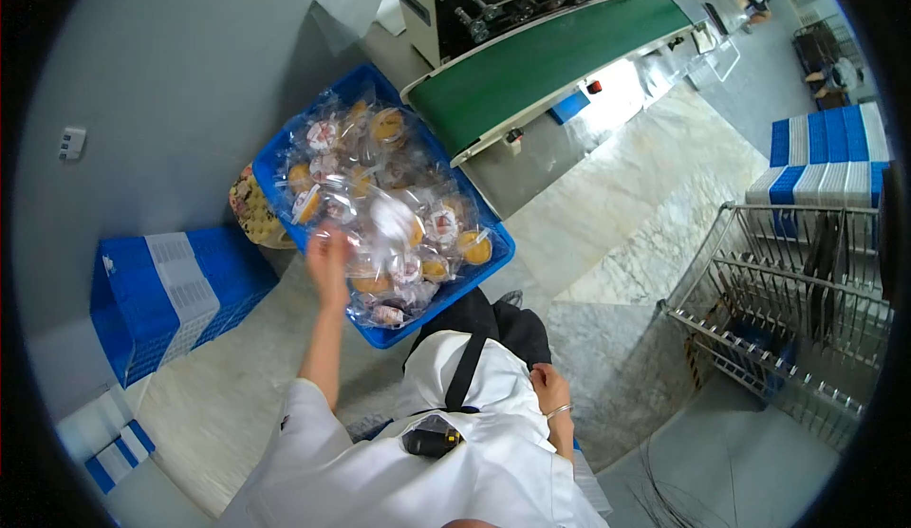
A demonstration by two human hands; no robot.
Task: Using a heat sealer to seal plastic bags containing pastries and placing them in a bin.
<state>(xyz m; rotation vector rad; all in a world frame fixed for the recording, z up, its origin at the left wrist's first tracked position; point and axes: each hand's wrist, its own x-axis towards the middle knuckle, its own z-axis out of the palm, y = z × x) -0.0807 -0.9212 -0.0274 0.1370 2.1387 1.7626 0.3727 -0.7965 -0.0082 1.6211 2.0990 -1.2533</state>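
A large blue plastic crate (502, 250) in front of me is filled with round yellow baked goods (475, 247) in clear plastic wrappers, some showing a printed round label. My left hand (329, 247) is over the crate's left part, near its rim, and is blurred. A whitish, blurred packet (391, 222) lies or moves just right of it; whether my fingers hold it is not clear. My right hand (550, 386), with a bracelet at the wrist, rests beside my white garment at my right thigh, fingers curled; whether it holds anything cannot be seen.
Beyond the crate stands a packaging machine with a green conveyor belt (555, 65). Blue and white stacked crates (178, 293) are at left, with a patterned stool cushion (253, 208) behind. At right stand a metal rack (769, 286) and more stacked crates (825, 136). People are far off, top right.
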